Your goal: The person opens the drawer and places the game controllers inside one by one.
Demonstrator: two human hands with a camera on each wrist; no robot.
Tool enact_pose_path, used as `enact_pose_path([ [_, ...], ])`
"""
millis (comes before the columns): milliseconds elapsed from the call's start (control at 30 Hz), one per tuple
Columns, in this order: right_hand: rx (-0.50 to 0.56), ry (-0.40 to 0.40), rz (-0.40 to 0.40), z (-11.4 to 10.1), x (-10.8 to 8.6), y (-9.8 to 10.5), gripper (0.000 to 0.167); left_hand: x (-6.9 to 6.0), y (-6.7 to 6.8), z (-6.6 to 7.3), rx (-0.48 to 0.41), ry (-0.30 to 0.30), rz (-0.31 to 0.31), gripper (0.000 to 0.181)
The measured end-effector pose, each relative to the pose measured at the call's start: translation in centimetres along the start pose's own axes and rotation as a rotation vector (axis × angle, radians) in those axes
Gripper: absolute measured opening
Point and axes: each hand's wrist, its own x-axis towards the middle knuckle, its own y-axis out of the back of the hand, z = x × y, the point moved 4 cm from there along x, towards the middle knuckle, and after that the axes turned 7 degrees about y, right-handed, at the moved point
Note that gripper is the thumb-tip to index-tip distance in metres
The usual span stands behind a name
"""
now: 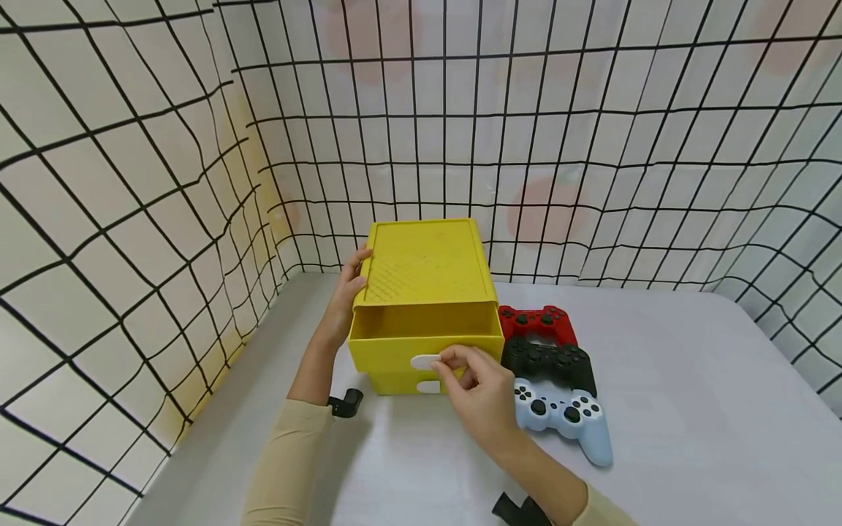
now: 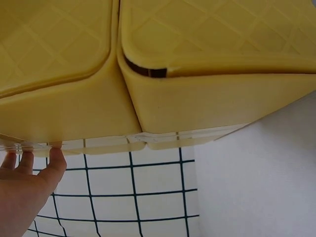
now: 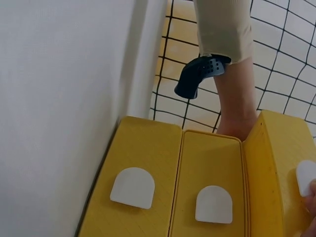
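Note:
A yellow drawer cabinet (image 1: 427, 256) stands near the mesh. Its top drawer (image 1: 384, 354) is pulled partway out, and the part of its inside that shows holds nothing. My right hand (image 1: 483, 394) pinches that drawer's white handle (image 1: 424, 361) between thumb and fingers. Against the cabinet's left side, my left hand (image 1: 342, 303) rests with its fingers at the upper edge; in the left wrist view the left hand (image 2: 27, 192) touches that edge with its fingertips. Two lower drawers (image 3: 148, 148) with white handles (image 3: 133, 187) stay closed in the right wrist view.
Right of the cabinet lie a red game controller (image 1: 555, 325), a black one (image 1: 569, 361) and a light blue one (image 1: 579, 420) on the white table (image 1: 691, 380). Black wire mesh (image 1: 444, 131) encloses the back and sides.

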Motion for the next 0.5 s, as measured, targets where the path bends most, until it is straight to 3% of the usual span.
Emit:
enact_pose_path([
  [500, -0.030, 0.020, -0.008, -1.1, -0.8, 0.7, 0.026, 0.0, -0.1, 0.1, 0.003, -0.014, -0.001, 0.060],
])
